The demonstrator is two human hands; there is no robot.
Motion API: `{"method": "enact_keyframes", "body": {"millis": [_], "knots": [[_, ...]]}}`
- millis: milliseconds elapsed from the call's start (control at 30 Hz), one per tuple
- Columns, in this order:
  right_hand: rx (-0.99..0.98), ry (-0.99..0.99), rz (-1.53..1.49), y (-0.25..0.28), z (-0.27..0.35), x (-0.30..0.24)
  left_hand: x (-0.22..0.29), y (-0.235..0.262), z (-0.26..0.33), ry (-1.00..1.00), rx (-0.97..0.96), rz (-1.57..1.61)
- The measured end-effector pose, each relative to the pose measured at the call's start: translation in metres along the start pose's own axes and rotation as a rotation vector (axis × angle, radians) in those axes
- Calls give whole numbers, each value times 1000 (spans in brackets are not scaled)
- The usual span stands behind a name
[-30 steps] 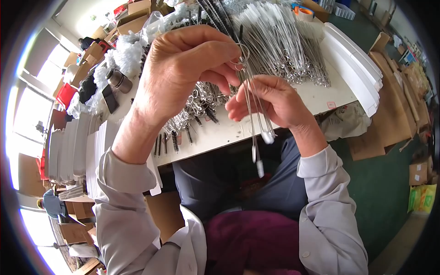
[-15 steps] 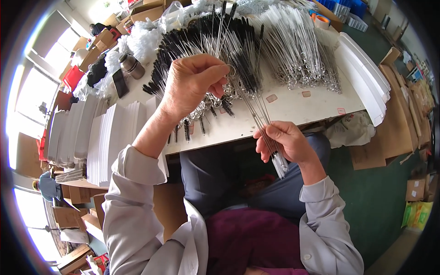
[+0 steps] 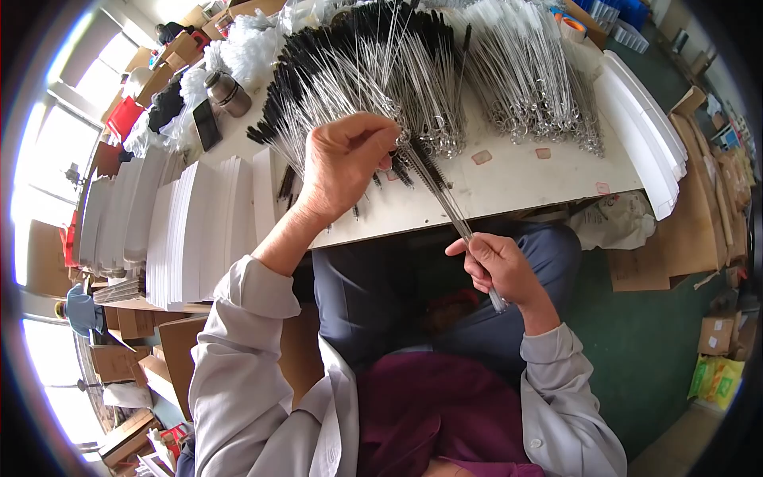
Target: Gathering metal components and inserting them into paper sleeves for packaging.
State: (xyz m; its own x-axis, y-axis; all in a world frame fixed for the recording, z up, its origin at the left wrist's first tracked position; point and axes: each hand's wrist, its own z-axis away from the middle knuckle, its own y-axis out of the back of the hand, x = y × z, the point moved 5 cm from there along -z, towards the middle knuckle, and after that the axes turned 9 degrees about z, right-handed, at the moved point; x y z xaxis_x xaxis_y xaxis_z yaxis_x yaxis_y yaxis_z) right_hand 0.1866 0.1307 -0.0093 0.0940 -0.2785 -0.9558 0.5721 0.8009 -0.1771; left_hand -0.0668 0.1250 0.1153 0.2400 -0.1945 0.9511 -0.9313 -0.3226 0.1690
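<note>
Wire-stemmed brushes [image 3: 465, 230] pinched in our right hand [image 3: 502, 269] over lap; left hand [image 3: 346, 163] fingers curled into black-bristled heap [image 3: 358, 71] on table [image 3: 524, 179]. Tangled loops may drag neighbours off edge.

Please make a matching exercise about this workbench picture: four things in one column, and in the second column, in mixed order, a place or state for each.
Things:
1. left hand
2. right hand
3. stacks of white cards
4. dark metal cup

Places or states:
A. standing in rows at the left of the table
B. below the table edge, gripping a few thin wire brushes
C. over the table, fingers pinched at the pile of black-tipped brushes
D. upright at the far left of the table, near white fluff

Pairs: 1-C, 2-B, 3-A, 4-D
</note>
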Motion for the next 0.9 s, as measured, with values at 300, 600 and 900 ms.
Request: {"method": "enact_keyframes", "body": {"millis": [300, 600, 900], "knots": [[101, 50, 134, -8, 5, 13, 12, -26, 62, -802, -201, -773], [140, -32, 156, -3, 3, 36, -24, 84, 99, -22, 221, -1117], [98, -11, 314, -14, -3, 38, -66, 135, 144, 692, 190, -1243]]}}
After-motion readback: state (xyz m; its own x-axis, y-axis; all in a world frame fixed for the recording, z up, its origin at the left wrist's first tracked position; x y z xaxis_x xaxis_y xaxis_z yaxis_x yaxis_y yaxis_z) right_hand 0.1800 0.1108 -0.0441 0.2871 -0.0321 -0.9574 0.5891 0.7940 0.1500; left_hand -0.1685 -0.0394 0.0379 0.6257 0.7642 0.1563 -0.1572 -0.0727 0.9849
